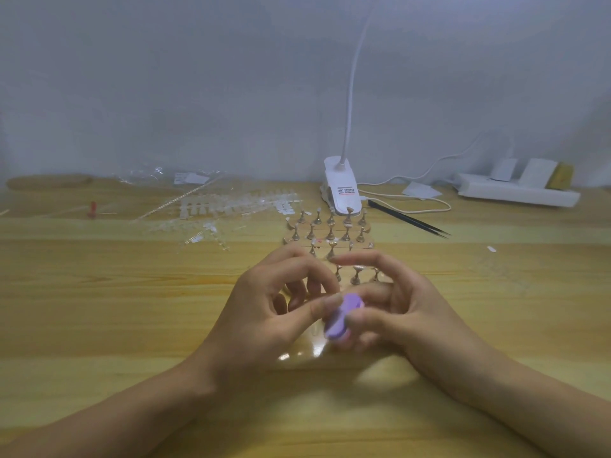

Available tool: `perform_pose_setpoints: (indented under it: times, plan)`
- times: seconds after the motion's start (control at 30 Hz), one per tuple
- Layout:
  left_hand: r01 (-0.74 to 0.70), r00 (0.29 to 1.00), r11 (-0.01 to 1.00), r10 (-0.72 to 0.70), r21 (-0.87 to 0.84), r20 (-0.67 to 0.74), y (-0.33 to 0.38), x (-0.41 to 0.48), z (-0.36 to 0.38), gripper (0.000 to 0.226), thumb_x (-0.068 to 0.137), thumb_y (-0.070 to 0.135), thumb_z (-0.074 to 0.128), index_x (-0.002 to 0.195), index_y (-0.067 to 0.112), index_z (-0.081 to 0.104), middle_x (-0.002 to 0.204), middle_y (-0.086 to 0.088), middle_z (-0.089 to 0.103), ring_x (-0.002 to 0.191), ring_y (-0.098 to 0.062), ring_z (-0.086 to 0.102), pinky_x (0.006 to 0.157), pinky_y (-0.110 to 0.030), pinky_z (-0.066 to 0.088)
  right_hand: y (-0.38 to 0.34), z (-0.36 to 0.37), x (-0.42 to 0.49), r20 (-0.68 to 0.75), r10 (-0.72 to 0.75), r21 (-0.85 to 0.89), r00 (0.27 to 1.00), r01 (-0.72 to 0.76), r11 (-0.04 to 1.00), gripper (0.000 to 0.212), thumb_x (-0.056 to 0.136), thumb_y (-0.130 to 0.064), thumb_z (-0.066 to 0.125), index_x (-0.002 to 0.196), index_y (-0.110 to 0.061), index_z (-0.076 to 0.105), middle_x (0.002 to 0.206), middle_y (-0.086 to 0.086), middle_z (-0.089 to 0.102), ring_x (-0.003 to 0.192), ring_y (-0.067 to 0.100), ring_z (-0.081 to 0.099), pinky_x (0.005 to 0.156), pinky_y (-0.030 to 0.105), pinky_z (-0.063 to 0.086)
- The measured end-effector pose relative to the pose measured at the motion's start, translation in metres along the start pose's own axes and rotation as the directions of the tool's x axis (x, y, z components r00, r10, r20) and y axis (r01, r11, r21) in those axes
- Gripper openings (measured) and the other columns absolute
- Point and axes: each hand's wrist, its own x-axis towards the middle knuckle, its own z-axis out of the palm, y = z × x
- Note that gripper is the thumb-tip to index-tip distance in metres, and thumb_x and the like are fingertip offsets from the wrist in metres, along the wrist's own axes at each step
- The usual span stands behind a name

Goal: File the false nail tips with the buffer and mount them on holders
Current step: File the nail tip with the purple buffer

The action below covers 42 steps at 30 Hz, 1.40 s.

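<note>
A small purple buffer block (338, 317) sits between both hands above the wooden table. My right hand (406, 312) grips it with thumb and curled fingers. My left hand (264, 312) pinches something against the buffer's top edge with thumb and index finger; a clear nail tip there is too blurred to make out. Just beyond the hands stands a clear base with several gold holders (330, 231) in rows, some topped with clear tips. Loose clear nail tips on their strips (231, 209) lie at the back left.
A white clip lamp (342, 190) stands behind the holders, its cable running right to a white power strip (515, 191). Black tweezers (410, 223) lie right of the holders. A small red object (93, 209) is far left, a stray tip (491, 249) at right.
</note>
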Motion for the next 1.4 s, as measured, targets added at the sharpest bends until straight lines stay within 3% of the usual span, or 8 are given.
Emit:
perform_pose_setpoints:
  times: [0.17,0.23,0.37,0.63,0.73,0.87,1.13,1.4]
  plan:
    - [0.002,1.000,1.000,-0.002,-0.002,0.004,-0.0006,0.0001,0.0013,0.006,0.077,0.024,0.073,0.074,0.023,0.068,0.083,0.007,0.054,0.068,-0.014,0.052,0.055,-0.026,0.044,0.0001,0.0000,0.0002,0.064,0.014,-0.020,0.998,-0.013,1.000,0.052,0.075,-0.005,0.077,0.120,-0.027,0.064,0.096,0.023,0.073,0.074,0.024,0.073,0.063,0.027,0.058]
    - [0.012,1.000,1.000,-0.012,-0.024,-0.004,-0.0002,0.0002,0.0011,0.006,0.077,0.024,0.073,0.074,0.023,0.068,0.083,0.008,0.055,0.069,-0.011,0.051,0.055,-0.024,0.043,0.0006,-0.0013,0.0011,-0.021,0.020,0.029,1.000,-0.020,0.999,0.055,0.074,-0.010,0.078,0.124,-0.024,0.061,0.093,0.023,0.073,0.072,0.024,0.073,0.062,0.027,0.058]
    - [0.000,1.000,1.000,0.000,0.008,0.010,0.0002,-0.0003,0.0008,0.007,0.078,0.025,0.073,0.075,0.023,0.068,0.084,0.007,0.055,0.069,-0.011,0.053,0.054,-0.026,0.044,0.0022,-0.0008,0.0001,0.047,0.000,-0.028,0.999,0.001,1.000,0.057,0.077,-0.004,0.076,0.126,-0.028,0.060,0.096,0.022,0.073,0.076,0.027,0.073,0.065,0.030,0.060]
    - [0.008,1.000,1.000,-0.008,-0.006,0.008,-0.0010,-0.0003,0.0003,0.011,0.077,0.032,0.075,0.074,0.025,0.066,0.085,0.006,0.055,0.070,-0.013,0.052,0.054,-0.029,0.043,0.0041,-0.0018,0.0005,-0.052,-0.015,0.031,0.999,0.016,0.999,0.069,0.074,-0.015,0.079,0.134,-0.035,0.052,0.093,0.021,0.074,0.073,0.027,0.073,0.063,0.029,0.058]
    - [-0.017,1.000,1.000,0.017,0.007,0.025,0.0003,-0.0007,0.0000,0.014,0.078,0.035,0.075,0.075,0.024,0.067,0.085,0.004,0.054,0.069,-0.015,0.053,0.052,-0.033,0.043,0.0035,-0.0012,-0.0008,0.049,-0.016,-0.023,0.999,0.018,1.000,0.072,0.079,-0.007,0.077,0.138,-0.037,0.048,0.095,0.021,0.073,0.075,0.030,0.074,0.064,0.033,0.060]
    - [-0.025,0.999,0.999,0.025,0.025,0.025,0.0006,-0.0011,-0.0004,0.010,0.079,0.030,0.075,0.075,0.026,0.067,0.085,0.005,0.054,0.068,-0.013,0.053,0.052,-0.025,0.040,0.0042,-0.0028,-0.0001,-0.082,-0.030,0.029,0.996,0.032,0.999,0.069,0.077,-0.013,0.079,0.137,-0.031,0.050,0.086,0.012,0.073,0.069,0.026,0.072,0.059,0.030,0.058]
    - [-0.004,1.000,1.000,0.004,-0.006,0.016,0.0002,-0.0006,-0.0002,0.011,0.078,0.031,0.074,0.075,0.024,0.067,0.086,0.006,0.054,0.069,-0.011,0.053,0.053,-0.027,0.043,0.0046,-0.0037,0.0001,0.050,-0.022,-0.008,0.999,0.022,1.000,0.066,0.080,-0.009,0.075,0.136,-0.034,0.052,0.094,0.014,0.073,0.073,0.028,0.073,0.062,0.033,0.060]
    - [0.001,1.000,1.000,-0.001,-0.009,0.023,-0.0007,-0.0006,-0.0003,0.011,0.078,0.031,0.076,0.075,0.024,0.068,0.086,0.006,0.055,0.071,-0.012,0.054,0.054,-0.023,0.042,0.0033,-0.0035,0.0002,0.025,-0.016,-0.011,1.000,0.016,1.000,0.066,0.078,-0.010,0.076,0.134,-0.035,0.055,0.094,0.014,0.074,0.072,0.027,0.074,0.058,0.028,0.058]
